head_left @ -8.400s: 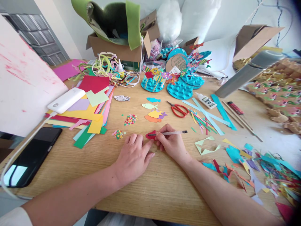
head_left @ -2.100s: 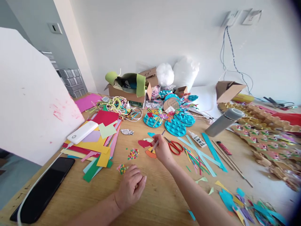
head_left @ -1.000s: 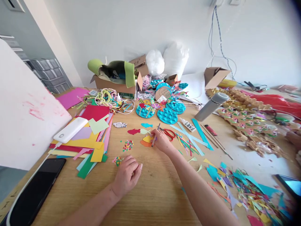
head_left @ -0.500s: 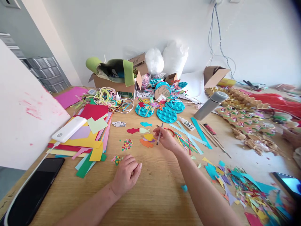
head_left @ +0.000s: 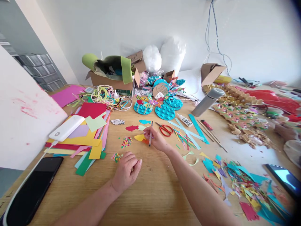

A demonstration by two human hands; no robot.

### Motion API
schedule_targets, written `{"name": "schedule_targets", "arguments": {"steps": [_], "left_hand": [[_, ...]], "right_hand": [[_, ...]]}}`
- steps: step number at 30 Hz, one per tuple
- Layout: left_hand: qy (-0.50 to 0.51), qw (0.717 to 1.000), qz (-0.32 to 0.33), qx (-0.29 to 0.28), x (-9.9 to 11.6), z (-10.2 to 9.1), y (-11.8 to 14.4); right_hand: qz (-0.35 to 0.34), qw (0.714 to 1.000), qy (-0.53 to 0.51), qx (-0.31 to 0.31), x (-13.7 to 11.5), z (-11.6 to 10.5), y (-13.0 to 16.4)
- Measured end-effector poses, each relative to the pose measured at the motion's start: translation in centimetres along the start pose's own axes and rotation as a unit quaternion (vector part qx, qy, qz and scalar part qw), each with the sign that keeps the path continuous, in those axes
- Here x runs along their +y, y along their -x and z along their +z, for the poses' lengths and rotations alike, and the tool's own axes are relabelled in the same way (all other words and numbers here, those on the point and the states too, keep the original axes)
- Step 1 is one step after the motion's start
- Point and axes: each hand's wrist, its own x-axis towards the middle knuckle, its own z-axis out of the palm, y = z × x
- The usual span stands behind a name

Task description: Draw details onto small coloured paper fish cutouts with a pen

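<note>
Near the middle of the frame the right hand (head_left: pixel 157 142) pinches a thin pen (head_left: pixel 150 134) between thumb and fingers, its shaft almost upright with the tip down. Its fingers touch a yellow paper fish (head_left: pixel 139 137) lying flat on the wooden worktop (head_left: pixel 160 191), with an orange paper piece (head_left: pixel 145 141) partly under the hand. Just above these lie a red paper fish (head_left: pixel 131 128) and a blue paper fish (head_left: pixel 144 121), apart from each other. The left hand (head_left: pixel 127 171) rests lower centre on the worktop, fingers curled loosely inward; whether it holds anything cannot be told. Just left of it sits a small heap of coloured paper bits (head_left: pixel 117 157), and a second heap (head_left: pixel 126 142) lies nearer the yellow fish. Red-handled scissors (head_left: pixel 165 129) lie just right of the pen. A stack of coloured paper sheets (head_left: pixel 87 138) with a white power bank (head_left: pixel 66 128) on top fills the left side, and a black phone (head_left: pixel 33 185) lies at lower left.
</note>
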Motion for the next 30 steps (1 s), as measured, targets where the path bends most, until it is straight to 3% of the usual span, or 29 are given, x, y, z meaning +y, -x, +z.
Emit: {"name": "schedule_targets", "arguments": {"steps": [6,12,17,21,27,30], "left_hand": [[0.005,1.000,-0.003,0.006,0.2,-0.1,-0.2],[0.010,0.999,-0.025,0.032,0.2,-0.6,-0.3],[0.007,0.994,-0.058,0.089,-0.6,-1.6,-0.5],[-0.008,0.991,-0.074,0.112,-1.1,-2.2,-0.7],[-0.044,0.993,-0.049,0.095,-1.2,-2.1,-0.7],[-0.072,0.995,-0.025,0.058,-0.8,-1.9,-0.5]], "right_hand": [[0.028,0.999,-0.005,-0.020,-0.7,-0.8,2.6],[0.070,0.994,-0.037,0.069,-3.5,-2.5,4.7],[0.111,0.992,0.015,-0.055,-4.2,-1.5,7.2],[0.109,0.986,0.094,-0.081,-3.6,0.0,8.4],[0.050,0.972,0.227,0.025,-4.4,0.5,9.2],[-0.007,0.974,0.223,0.026,-5.1,1.0,10.4]]}}
